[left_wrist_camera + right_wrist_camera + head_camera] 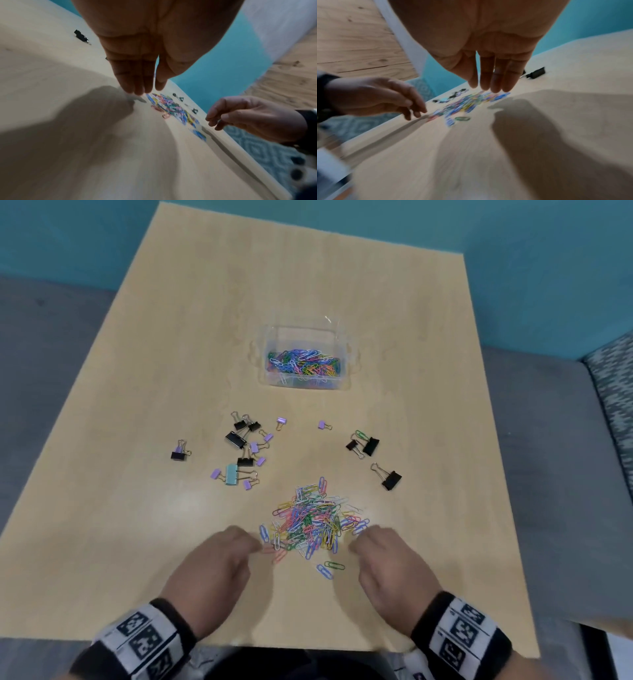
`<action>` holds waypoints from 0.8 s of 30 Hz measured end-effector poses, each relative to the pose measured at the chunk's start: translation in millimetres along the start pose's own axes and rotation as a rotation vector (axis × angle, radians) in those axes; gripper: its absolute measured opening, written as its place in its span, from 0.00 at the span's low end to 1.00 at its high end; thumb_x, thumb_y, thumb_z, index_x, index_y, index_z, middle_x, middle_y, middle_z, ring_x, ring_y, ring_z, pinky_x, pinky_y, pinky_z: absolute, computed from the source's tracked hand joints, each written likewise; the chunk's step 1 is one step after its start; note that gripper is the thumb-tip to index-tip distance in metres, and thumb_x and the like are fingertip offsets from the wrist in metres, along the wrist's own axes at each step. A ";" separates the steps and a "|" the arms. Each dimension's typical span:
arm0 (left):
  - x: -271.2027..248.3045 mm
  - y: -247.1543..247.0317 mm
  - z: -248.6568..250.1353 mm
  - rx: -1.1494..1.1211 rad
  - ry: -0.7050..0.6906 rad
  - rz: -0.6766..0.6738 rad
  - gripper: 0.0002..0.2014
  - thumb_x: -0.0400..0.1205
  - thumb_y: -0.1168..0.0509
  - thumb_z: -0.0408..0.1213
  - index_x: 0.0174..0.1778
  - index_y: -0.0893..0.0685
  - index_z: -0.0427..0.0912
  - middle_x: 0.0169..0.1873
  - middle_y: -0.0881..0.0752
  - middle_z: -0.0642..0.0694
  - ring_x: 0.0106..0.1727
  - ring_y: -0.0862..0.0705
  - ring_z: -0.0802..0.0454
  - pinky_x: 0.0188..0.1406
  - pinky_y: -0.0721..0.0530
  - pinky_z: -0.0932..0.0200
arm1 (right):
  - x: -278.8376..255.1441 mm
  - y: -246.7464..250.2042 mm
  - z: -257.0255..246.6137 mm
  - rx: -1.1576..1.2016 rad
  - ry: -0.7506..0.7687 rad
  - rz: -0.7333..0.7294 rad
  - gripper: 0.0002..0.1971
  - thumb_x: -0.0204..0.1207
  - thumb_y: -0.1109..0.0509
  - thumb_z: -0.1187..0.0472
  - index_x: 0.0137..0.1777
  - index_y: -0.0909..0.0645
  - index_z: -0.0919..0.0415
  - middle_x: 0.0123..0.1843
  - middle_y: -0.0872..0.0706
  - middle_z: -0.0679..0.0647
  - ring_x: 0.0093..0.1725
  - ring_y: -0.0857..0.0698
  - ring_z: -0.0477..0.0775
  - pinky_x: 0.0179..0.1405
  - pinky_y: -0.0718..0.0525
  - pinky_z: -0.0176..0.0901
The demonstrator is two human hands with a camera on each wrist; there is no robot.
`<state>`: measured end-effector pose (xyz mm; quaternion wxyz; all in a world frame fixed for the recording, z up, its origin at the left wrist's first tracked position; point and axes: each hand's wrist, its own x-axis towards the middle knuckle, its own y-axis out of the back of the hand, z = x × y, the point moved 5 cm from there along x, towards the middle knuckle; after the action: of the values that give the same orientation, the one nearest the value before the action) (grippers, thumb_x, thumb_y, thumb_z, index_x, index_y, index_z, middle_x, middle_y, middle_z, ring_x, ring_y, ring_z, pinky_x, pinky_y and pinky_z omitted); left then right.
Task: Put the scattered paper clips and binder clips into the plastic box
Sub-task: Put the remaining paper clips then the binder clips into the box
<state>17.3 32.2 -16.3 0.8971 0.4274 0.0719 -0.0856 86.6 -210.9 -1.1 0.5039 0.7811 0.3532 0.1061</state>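
A heap of coloured paper clips [310, 523] lies on the table near its front edge, blurred in the left wrist view [171, 108] and the right wrist view [467, 102]. My left hand [219, 559] hovers at the heap's left side, fingers straight and together [137, 86], holding nothing. My right hand [383, 556] hovers at the heap's right side, fingers straight [494, 83], also empty. The clear plastic box [305, 357] stands farther back with many paper clips inside. Black, purple and teal binder clips [243, 450] lie scattered between box and heap.
More black binder clips [364, 445] and one apart [388, 477] lie to the right. A lone black and purple clip [180, 451] sits far left. Two stray paper clips [329, 568] lie just in front of the heap. The wooden table [137, 508] ends close below my wrists.
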 end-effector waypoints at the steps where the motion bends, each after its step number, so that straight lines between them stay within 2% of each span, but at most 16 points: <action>1: -4.5 -6.0 3.9 -0.004 -0.031 -0.047 0.15 0.73 0.48 0.38 0.51 0.23 0.57 0.45 0.17 0.54 0.45 0.16 0.51 0.46 0.22 0.59 | -4.9 -7.6 -10.5 -0.022 0.057 -0.075 0.11 0.67 0.41 0.62 0.47 0.21 0.56 0.45 0.20 0.52 0.44 0.22 0.58 0.42 0.18 0.53; 4: -0.2 -25.4 22.0 0.039 -0.101 -0.100 0.15 0.73 0.46 0.37 0.51 0.19 0.54 0.48 0.17 0.54 0.47 0.18 0.49 0.50 0.26 0.61 | -0.6 -29.5 -41.3 -0.093 0.185 -0.207 0.08 0.64 0.42 0.59 0.41 0.23 0.54 0.42 0.21 0.51 0.42 0.23 0.57 0.39 0.18 0.50; 7: 18.9 -29.6 34.2 0.055 -0.077 -0.038 0.15 0.75 0.46 0.39 0.52 0.17 0.51 0.52 0.18 0.54 0.51 0.21 0.50 0.54 0.26 0.58 | 23.2 -34.6 -50.0 -0.104 0.140 -0.206 0.11 0.71 0.46 0.57 0.49 0.24 0.54 0.51 0.21 0.53 0.50 0.24 0.59 0.48 0.20 0.53; 9: 24.0 -26.0 33.4 0.070 -0.009 -0.026 0.14 0.75 0.48 0.41 0.49 0.18 0.51 0.49 0.19 0.53 0.49 0.22 0.49 0.51 0.24 0.54 | 31.9 -26.4 -44.5 -0.086 0.083 -0.178 0.13 0.72 0.47 0.57 0.50 0.24 0.55 0.51 0.22 0.53 0.51 0.25 0.60 0.51 0.22 0.53; 11: 21.1 -17.8 27.5 0.100 0.079 -0.036 0.14 0.75 0.50 0.44 0.43 0.19 0.48 0.42 0.20 0.51 0.43 0.21 0.47 0.43 0.21 0.51 | 29.3 -14.7 -36.7 -0.066 0.039 -0.131 0.09 0.71 0.45 0.58 0.45 0.24 0.54 0.46 0.22 0.52 0.46 0.24 0.58 0.46 0.24 0.48; 13: 16.6 -13.4 20.0 0.094 0.150 -0.069 0.17 0.74 0.54 0.47 0.40 0.20 0.47 0.39 0.22 0.51 0.40 0.21 0.47 0.39 0.22 0.53 | 17.0 -12.1 -30.1 -0.052 0.025 -0.128 0.05 0.68 0.43 0.59 0.42 0.26 0.53 0.42 0.22 0.51 0.42 0.23 0.57 0.40 0.24 0.46; 15: 14.9 -14.3 17.3 0.043 0.158 -0.097 0.19 0.73 0.55 0.48 0.40 0.19 0.48 0.39 0.22 0.52 0.40 0.21 0.50 0.39 0.25 0.57 | 5.2 -22.7 -29.1 -0.041 0.040 -0.215 0.05 0.68 0.43 0.58 0.41 0.26 0.53 0.42 0.22 0.50 0.42 0.22 0.57 0.38 0.20 0.49; 17: 19.5 -17.7 21.2 -0.010 0.136 -0.110 0.14 0.75 0.51 0.45 0.41 0.19 0.49 0.40 0.23 0.53 0.42 0.22 0.52 0.42 0.25 0.57 | 6.0 -34.3 -32.9 -0.059 0.077 -0.264 0.07 0.69 0.43 0.57 0.42 0.24 0.53 0.43 0.23 0.51 0.44 0.23 0.57 0.39 0.19 0.52; 19: 27.3 -19.2 27.1 -0.022 0.139 -0.096 0.08 0.76 0.45 0.41 0.41 0.20 0.50 0.39 0.23 0.53 0.43 0.22 0.51 0.44 0.23 0.54 | 20.2 -36.1 -38.5 -0.060 0.084 -0.232 0.10 0.70 0.45 0.57 0.44 0.24 0.54 0.45 0.23 0.52 0.46 0.25 0.58 0.43 0.21 0.53; 21: 33.6 -14.0 29.5 0.012 0.178 -0.039 0.06 0.76 0.43 0.42 0.38 0.21 0.48 0.38 0.23 0.51 0.40 0.22 0.48 0.41 0.21 0.50 | 34.1 -26.4 -40.1 -0.042 0.050 -0.141 0.12 0.72 0.47 0.56 0.47 0.23 0.55 0.48 0.22 0.52 0.49 0.26 0.58 0.47 0.22 0.53; 22: 35.2 -9.8 29.0 0.032 0.202 -0.008 0.06 0.76 0.42 0.42 0.38 0.22 0.47 0.38 0.24 0.50 0.40 0.22 0.47 0.40 0.21 0.49 | 37.7 -19.6 -36.8 -0.024 0.004 -0.086 0.13 0.73 0.47 0.56 0.49 0.23 0.55 0.48 0.22 0.52 0.49 0.26 0.58 0.49 0.22 0.53; 24: 36.3 -2.9 24.4 0.068 0.244 0.036 0.06 0.77 0.38 0.43 0.45 0.20 0.45 0.43 0.23 0.48 0.44 0.22 0.45 0.42 0.21 0.50 | 36.0 -6.9 -19.7 0.003 -0.145 0.042 0.13 0.72 0.44 0.56 0.54 0.23 0.54 0.51 0.22 0.52 0.50 0.26 0.58 0.50 0.22 0.51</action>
<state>53.4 8.0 -10.6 0.8681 0.4660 0.1698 -0.0190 99.5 -171.4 -4.7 0.5246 0.7947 0.2997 0.0593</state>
